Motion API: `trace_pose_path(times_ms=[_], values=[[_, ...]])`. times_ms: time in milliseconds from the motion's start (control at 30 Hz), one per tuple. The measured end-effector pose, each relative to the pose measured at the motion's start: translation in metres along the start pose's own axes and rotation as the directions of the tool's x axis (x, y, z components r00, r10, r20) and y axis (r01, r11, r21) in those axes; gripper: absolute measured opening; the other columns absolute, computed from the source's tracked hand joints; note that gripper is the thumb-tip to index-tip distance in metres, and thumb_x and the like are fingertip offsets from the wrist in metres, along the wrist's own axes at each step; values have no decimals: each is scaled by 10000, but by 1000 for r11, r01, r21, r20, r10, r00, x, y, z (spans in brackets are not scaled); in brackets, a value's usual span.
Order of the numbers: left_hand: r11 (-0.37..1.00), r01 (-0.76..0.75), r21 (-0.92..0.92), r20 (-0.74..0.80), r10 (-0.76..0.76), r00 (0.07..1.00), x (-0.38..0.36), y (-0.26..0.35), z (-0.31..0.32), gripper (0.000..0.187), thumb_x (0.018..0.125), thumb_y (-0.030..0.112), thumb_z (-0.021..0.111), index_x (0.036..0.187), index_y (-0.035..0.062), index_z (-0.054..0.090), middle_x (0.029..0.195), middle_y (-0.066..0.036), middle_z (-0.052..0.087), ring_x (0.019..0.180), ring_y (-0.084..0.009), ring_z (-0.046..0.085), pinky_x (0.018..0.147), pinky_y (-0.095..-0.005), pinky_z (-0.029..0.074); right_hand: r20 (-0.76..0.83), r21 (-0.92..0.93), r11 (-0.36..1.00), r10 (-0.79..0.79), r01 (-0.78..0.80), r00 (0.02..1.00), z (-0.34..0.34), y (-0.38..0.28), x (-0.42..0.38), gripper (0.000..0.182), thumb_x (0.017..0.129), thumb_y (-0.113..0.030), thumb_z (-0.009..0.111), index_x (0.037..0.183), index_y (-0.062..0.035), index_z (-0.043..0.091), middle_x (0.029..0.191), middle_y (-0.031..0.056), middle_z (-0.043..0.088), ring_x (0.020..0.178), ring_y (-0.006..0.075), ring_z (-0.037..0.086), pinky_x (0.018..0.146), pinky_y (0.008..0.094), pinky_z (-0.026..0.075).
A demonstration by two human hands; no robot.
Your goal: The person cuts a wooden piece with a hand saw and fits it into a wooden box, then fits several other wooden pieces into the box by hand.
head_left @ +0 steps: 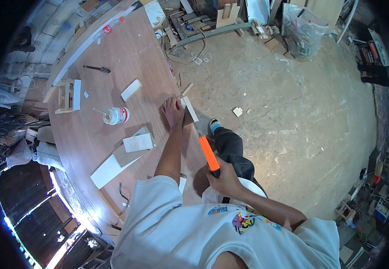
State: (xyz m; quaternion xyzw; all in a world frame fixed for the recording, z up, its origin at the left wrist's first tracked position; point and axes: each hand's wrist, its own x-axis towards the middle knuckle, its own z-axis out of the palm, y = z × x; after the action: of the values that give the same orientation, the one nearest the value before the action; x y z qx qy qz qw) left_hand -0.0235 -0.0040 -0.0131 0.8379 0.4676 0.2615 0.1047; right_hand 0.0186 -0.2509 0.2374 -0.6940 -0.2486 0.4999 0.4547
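Note:
My left hand (173, 112) holds a small wooden piece (189, 109) with a pale face at the edge of the wooden table (136, 54); its fingers bend over the near side of the piece. My right hand (225, 178) is wrapped round the dark handle of an orange tool (209, 153), which points up and left, just beyond the table edge. What kind of tool it is cannot be made out. A thin wood strip (187, 88) sticks out above the held piece. The tool and the piece are apart.
On the table are a white block (131, 89), a glue jar (116, 115), stacked boards (138, 143), a small wooden frame (68, 96), a dark tool (96, 69) and a bottle (110, 28). A clear bag (305, 33) and wood scraps (237, 111) lie on the floor.

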Motion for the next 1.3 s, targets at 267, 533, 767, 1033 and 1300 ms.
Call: trace_pose_path(times_ms=[267,533,767,1033,1300], values=[[998,60,-25,6,-60,998,9,9,-11,136,881,230,539,874,100,580,929,-64,564,994,-272,503,862,-448,355,-201,161,979,157,-126,967,38,107,73,158,756,5,595,890,-3,512,653,76,512,661,163,567,633,286,464],[997,81,9,13,-82,997,7,11,-12,153,892,245,530,905,111,603,936,-48,569,968,-257,501,873,-426,342,-223,104,992,88,-66,971,9,113,26,185,747,8,619,919,30,554,745,105,565,715,174,546,685,296,456],[998,40,-44,-11,-40,999,8,8,-12,171,899,258,520,899,107,600,933,-58,571,973,-272,499,897,-429,336,-210,18,989,-138,145,968,-22,72,10,169,746,9,606,901,10,539,736,93,559,709,167,549,687,288,453],[995,9,98,-23,-7,1000,36,-15,-6,207,875,309,558,899,117,632,928,-62,567,965,-275,511,884,-422,358,-124,-42,988,-150,145,981,-72,45,0,161,738,-12,619,879,1,541,704,98,543,662,154,531,651,287,446],[953,302,40,-97,-297,950,38,-20,-21,473,791,401,645,1122,80,540,1111,-136,520,1079,-320,481,917,-460,364,88,-318,922,-201,219,976,-109,2,30,196,709,-6,633,888,-21,556,644,102,566,553,204,586,547,305,464]])
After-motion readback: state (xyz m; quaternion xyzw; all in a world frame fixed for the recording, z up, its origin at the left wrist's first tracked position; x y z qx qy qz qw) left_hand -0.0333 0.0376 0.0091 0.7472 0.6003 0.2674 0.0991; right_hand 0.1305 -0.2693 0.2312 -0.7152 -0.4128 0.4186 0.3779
